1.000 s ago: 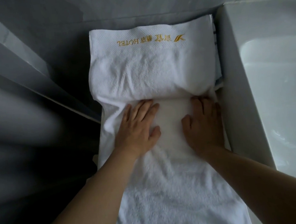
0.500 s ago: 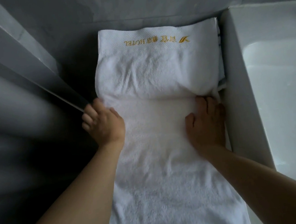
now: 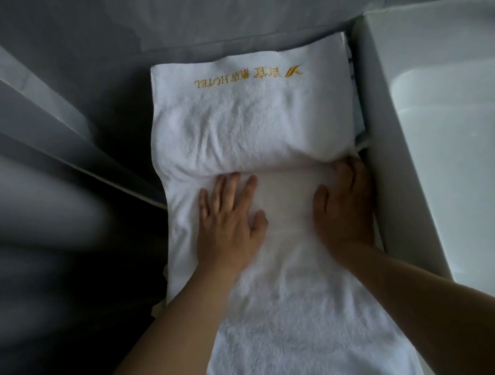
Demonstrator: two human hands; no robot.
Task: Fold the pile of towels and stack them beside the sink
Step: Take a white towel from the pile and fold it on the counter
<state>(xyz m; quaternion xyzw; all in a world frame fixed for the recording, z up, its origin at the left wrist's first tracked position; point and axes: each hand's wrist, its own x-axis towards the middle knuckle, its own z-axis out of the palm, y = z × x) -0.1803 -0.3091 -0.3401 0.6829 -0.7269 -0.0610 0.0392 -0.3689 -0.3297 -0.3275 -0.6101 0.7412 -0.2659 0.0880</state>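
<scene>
We have one view only, from a wide-angle camera worn on the person's head, looking steeply down and forward at close range. It faces the grey tiled wall [image 3: 223, 14] at the top of frame. The long white terry towel with gold lettering [image 3: 283, 320] runs up the centre from the bottom edge; the white ceramic sink [image 3: 444, 108] fills the right side. Straight edges bow near the borders.

grey tiled wall [image 3: 223, 14] behind | grey angled ledge [image 3: 37, 123] at left
</scene>
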